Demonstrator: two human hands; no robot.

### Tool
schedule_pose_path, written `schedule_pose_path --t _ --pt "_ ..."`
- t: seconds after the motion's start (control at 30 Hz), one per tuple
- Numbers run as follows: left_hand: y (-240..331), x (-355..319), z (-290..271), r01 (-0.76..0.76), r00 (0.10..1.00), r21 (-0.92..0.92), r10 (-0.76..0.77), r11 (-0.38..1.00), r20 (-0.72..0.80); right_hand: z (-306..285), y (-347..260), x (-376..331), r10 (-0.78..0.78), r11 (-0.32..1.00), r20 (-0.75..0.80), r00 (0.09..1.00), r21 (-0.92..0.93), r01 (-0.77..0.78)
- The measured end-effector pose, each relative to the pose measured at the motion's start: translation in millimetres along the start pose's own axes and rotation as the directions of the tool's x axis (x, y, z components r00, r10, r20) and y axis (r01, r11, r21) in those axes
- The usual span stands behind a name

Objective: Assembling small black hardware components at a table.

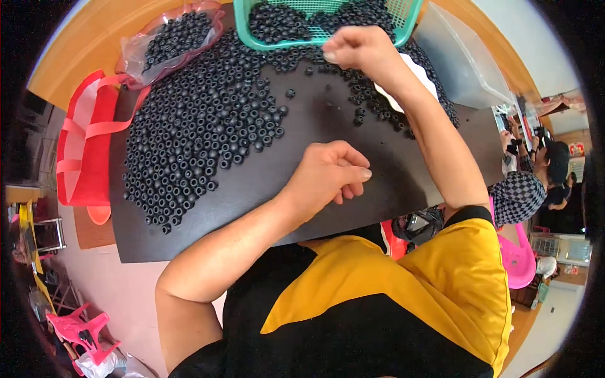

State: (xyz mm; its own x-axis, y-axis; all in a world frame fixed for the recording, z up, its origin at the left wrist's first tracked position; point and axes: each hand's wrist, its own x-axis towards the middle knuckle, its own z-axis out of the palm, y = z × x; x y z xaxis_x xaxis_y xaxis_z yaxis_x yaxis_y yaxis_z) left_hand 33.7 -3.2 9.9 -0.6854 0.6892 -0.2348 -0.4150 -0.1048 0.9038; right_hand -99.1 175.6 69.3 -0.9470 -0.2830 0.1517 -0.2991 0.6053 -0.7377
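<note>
Two hands over a heap of small black rings on a dark table.

Nearest, the left hand (328,176) rests loosely curled on the bare table (252,189), holding nothing visible. Beyond it the black rings (201,126) spread left and back; they look light, hard and apt to roll, best pinched singly at the rim. Farthest, the right hand (356,49), arm outstretched, pinches closed at the green basket (277,43) edge; whether it holds a ring is hidden.
</note>
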Motion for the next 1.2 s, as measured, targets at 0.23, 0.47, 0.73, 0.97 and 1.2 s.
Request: schedule_pose_path --t 0.23,0.47,0.73,0.97,1.2 --pt "-2 4 1 0.027 0.998 -0.026 -0.028 0.999 -0.061 -17 51 -62 0.134 0.985 -0.007 0.991 0.114 -0.132" --pt "2 7 6 0.033 0.995 -0.022 -0.035 0.999 -0.098 -55 58 -78 -0.032 0.999 -0.245 0.969 -0.027 0.027" --pt "-1 7 6 0.006 0.994 -0.003 -0.007 1.000 -0.113 -81 103 -99 0.103 0.896 -0.245 0.964 -0.399 -0.197" --pt "-2 6 8 -0.015 0.992 0.023 0.018 1.000 -0.129 -84 120 -92 -0.150 0.696 -0.225 0.963 -0.715 -0.058" --pt "-1 5 9 0.001 0.990 0.017 0.001 1.000 -0.144 -66 123 -82 -0.175 0.695 -0.132 0.976 -0.719 0.027"
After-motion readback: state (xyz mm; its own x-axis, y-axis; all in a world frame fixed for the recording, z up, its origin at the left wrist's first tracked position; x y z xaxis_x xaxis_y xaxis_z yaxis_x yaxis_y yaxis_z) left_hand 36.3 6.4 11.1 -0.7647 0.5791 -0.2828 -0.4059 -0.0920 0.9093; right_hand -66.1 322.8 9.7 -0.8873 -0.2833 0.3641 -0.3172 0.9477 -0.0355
